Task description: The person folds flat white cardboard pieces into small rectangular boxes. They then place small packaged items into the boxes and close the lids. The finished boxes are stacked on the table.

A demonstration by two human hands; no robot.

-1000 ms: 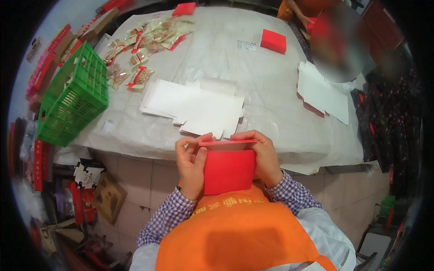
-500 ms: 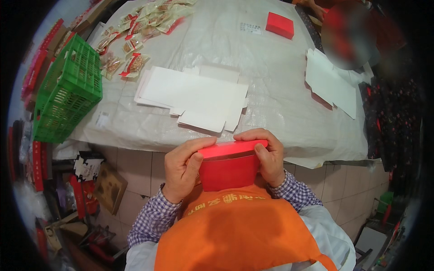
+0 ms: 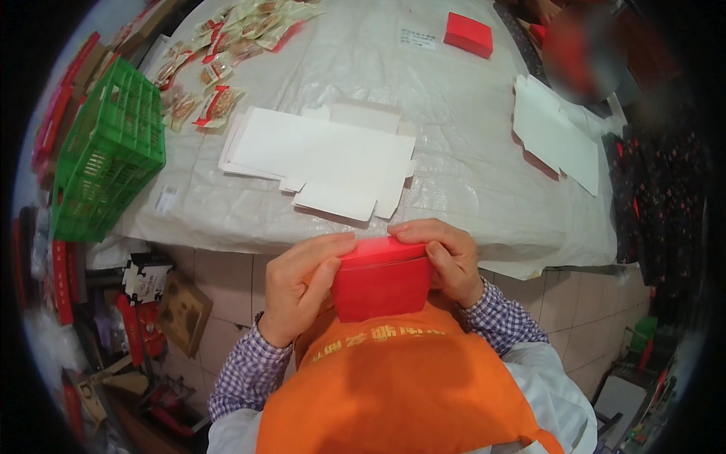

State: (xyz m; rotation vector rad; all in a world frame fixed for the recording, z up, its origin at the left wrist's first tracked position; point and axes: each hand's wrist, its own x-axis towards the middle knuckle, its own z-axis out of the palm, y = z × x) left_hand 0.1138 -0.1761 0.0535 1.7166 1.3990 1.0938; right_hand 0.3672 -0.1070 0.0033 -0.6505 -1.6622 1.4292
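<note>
A small red cardboard box [image 3: 380, 291] is held in front of my orange apron, just off the table's near edge. My left hand [image 3: 301, 281] grips its left side, the thumb near the upper front edge and the fingers along the top. My right hand [image 3: 448, 256] does the same at the right corner, with its thumb on the top front edge. The box's upper flap lies almost down against the front panel, leaving a thin seam. On the table just beyond is a stack of flat white carton blanks [image 3: 333, 163].
Several clear snack packets [image 3: 219, 106] lie at the far left, beside a green plastic crate [image 3: 110, 151]. A closed red box [image 3: 468, 35] sits at the far right, with more white blanks [image 3: 556, 136] nearer. Another person's hand [image 3: 546, 9] shows at the top right.
The box's top flap has come down, and the gap under its edge has narrowed to a thin seam. Both hands keep hold of the box.
</note>
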